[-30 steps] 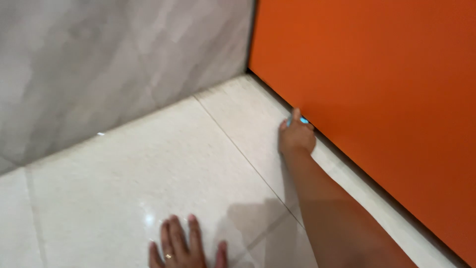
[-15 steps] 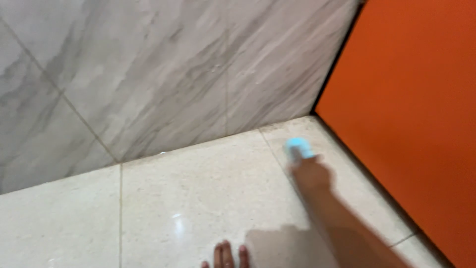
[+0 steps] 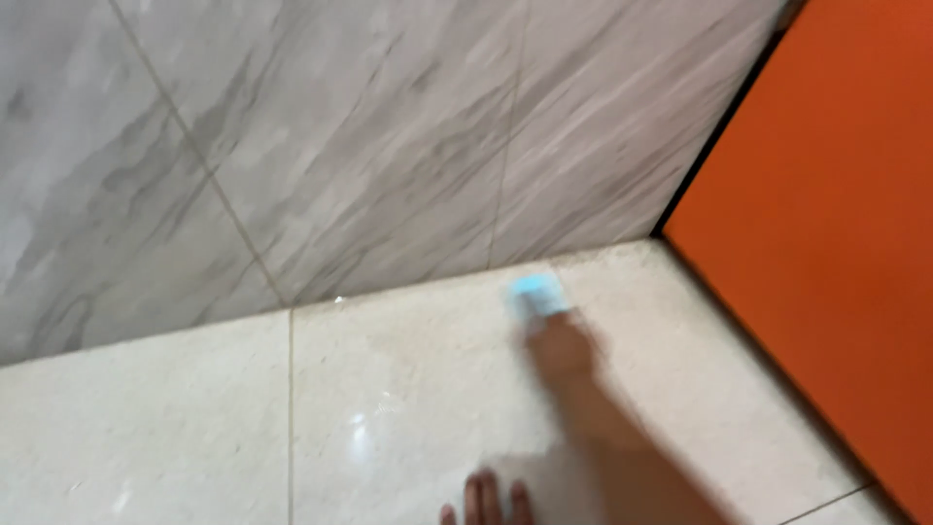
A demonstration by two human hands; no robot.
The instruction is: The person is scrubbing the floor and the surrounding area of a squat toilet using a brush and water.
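Pale speckled floor tiles (image 3: 408, 408) fill the lower part of the view, glossy enough to show a small glare spot near the middle, with a thin grout line running from the near edge toward the wall. At the near edge of the floor, only the fingertips of the left hand (image 3: 486, 504) show; they lie flat and spread on the tile, holding nothing. Just beside them the right forearm stretches away from the near edge toward the wall. Farther out, the right hand (image 3: 562, 348), blurred, is closed around a small light-blue object (image 3: 535, 295) that sticks out past the fingers; what kind of thing it is cannot be told through the blur. That blue object sits low over the floor, close to the seam where floor meets wall, near the far right corner. Beyond it rises a grey veined marble-look wall (image 3: 369, 146). An orange panel (image 3: 836, 243) stands along the floor's right edge, meeting the wall at the corner.
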